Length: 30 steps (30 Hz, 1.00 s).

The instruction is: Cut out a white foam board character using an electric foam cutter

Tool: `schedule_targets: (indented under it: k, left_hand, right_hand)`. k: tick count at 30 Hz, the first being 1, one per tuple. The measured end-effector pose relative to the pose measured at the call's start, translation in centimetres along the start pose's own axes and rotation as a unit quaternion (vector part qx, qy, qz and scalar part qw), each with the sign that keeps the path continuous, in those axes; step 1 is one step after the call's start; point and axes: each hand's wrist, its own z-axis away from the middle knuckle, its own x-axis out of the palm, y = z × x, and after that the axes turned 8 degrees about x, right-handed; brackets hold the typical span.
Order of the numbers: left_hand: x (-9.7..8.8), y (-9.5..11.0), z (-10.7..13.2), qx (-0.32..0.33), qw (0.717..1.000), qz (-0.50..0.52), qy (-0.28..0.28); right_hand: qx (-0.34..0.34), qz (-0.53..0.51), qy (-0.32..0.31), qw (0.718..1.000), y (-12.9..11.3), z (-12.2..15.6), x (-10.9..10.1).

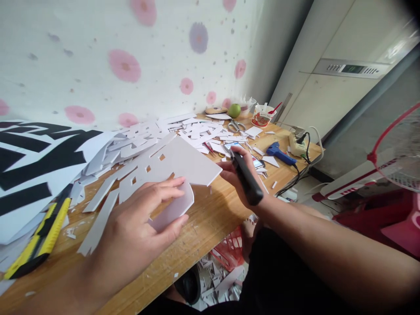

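white and thin, a small flat board piece with one rounded edge (179,204) is pinched between the thumb and fingers of the person's left hand (131,225), held above the pale brown wooden desk (213,210). to the left of that hand, apart from it, lies a long yellow-and-black plastic utility knife (42,238). below the desk edge, a red slatted plastic basket (231,245) stands by a litter of white offcuts (226,284). the person's right hand (233,176) grips a slim black-handled tool (248,181), the thumb along its upper end; its fingertips are at the corner of a large white board sheet with small square holes (183,162), though whether they press on it cannot be told. that sheet lies just beyond the left hand. at the far left is a white sheet printed with bold black shapes (42,162). farther back, a wide heap of white cut-out scraps (138,140) spreads over the desk, with a pair of grey-handled scissors (235,127) beside it and a blue plastic glue gun (280,154) to the right. behind these stand a white printed tub with a red spoon (261,119) and a round green fruit (234,110), before a white wall covering with pink and purple flowers (124,65).
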Motion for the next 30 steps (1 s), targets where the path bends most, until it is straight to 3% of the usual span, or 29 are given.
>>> schedule_targets:
  k: [4, 7, 10, 12, 15, 20, 23, 26, 30]
  left_hand:
    - [-0.3, 0.3, -0.3, -0.004, 1.000, 0.003, 0.000]
    - [-1.0, 0.4, -0.6, -0.011, 1.000, 0.002, 0.015]
    - [-1.6, 0.2, -0.9, -0.015, 0.999, 0.009, 0.026]
    - [-1.6, 0.0, -1.0, -0.008, 0.999, 0.012, 0.031]
    - [-1.3, -0.1, -1.0, 0.003, 0.999, 0.018, 0.033]
    - [-0.6, -0.2, -0.8, 0.021, 0.999, 0.019, 0.035]
    - [-0.4, -0.3, -0.6, 0.022, 0.999, 0.013, 0.021]
    - [-0.3, -0.4, -0.4, 0.025, 0.999, 0.015, 0.014]
    - [-0.5, -0.2, -0.4, 0.020, 0.999, 0.024, 0.027]
  right_hand:
    - [-0.047, 0.016, -0.063, 0.997, -0.7, 0.4, -0.8]
    - [-0.069, 0.074, -0.165, 0.981, -1.5, 0.4, -2.2]
    - [-0.018, 0.094, -0.303, 0.948, -1.8, 0.1, -3.5]
    - [0.027, 0.053, -0.332, 0.941, -1.6, 0.1, -3.7]
    - [0.053, 0.006, -0.269, 0.962, -0.9, 0.3, -2.9]
    - [-0.007, 0.143, -0.212, 0.967, -0.4, -0.1, -2.2]
    - [-0.022, 0.168, -0.182, 0.969, -0.8, -0.7, -2.5]
    - [0.002, 0.157, -0.146, 0.977, -1.0, -0.7, -2.5]
    - [0.035, 0.068, -0.091, 0.993, -1.3, -0.3, -2.9]
